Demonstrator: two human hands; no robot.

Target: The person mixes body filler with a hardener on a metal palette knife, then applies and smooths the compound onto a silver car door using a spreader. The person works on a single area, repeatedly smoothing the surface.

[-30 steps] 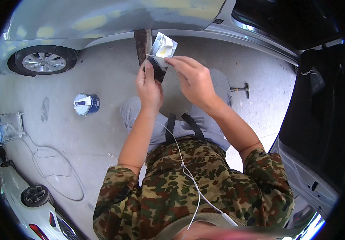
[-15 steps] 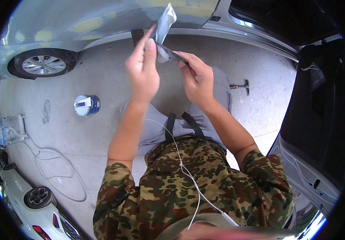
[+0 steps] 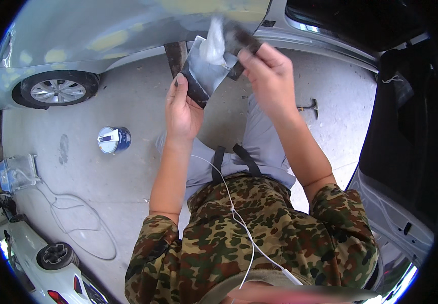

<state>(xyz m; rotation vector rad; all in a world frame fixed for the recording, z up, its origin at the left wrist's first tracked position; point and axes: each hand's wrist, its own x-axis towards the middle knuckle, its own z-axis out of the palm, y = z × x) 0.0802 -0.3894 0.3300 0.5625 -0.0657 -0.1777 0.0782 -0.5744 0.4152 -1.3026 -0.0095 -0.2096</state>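
My left hand (image 3: 182, 111) is closed on a dark flat plate (image 3: 198, 93), thumb on top. The plate is tilted and its upper face is coated with pale grey paste (image 3: 202, 72). A thick white lump of paste (image 3: 213, 48) stands up near its far edge. My right hand (image 3: 271, 71) pinches a dark flat spreader (image 3: 247, 40) just right of the plate; motion smears its blade. I cannot tell whether the spreader touches the paste. Just beyond both hands is a grey car body panel (image 3: 158, 28) with yellowish patches.
A blue can (image 3: 122, 139) with a white tube (image 3: 109, 136) on its lid stands on the concrete floor at left. A hammer (image 3: 310, 108) lies right of my knee. A hose (image 3: 94, 228) loops at lower left. An open car door (image 3: 401, 137) borders the right.
My right hand has lifted the spreader up and right, away from the left hand. My left hand has lowered, and the plate's paste-coated face has turned into view.
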